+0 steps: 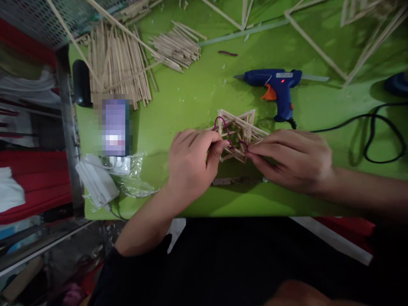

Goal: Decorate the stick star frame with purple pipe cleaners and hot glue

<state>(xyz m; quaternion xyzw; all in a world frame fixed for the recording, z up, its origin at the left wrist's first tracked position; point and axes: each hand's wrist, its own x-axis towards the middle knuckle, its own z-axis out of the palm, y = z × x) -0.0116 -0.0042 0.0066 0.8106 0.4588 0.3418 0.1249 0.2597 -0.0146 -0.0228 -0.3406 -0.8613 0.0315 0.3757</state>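
A small star-shaped frame of thin wooden sticks is on the green table between my hands. A thin purple cord loops over its upper left part, and more of it shows inside the frame. My left hand is closed at the star's left side, thumb and forefinger pinched on the cord. From the right, my right hand pinches another bit of cord at the star's lower right. The fingertips hide part of the cord and the frame's sides.
Behind the star lies a blue glue gun, red light lit, its black cable curling right. Bundles of wooden sticks, a blurred purple box-like item and a white adapter are left. Larger stick frames stand at the back.
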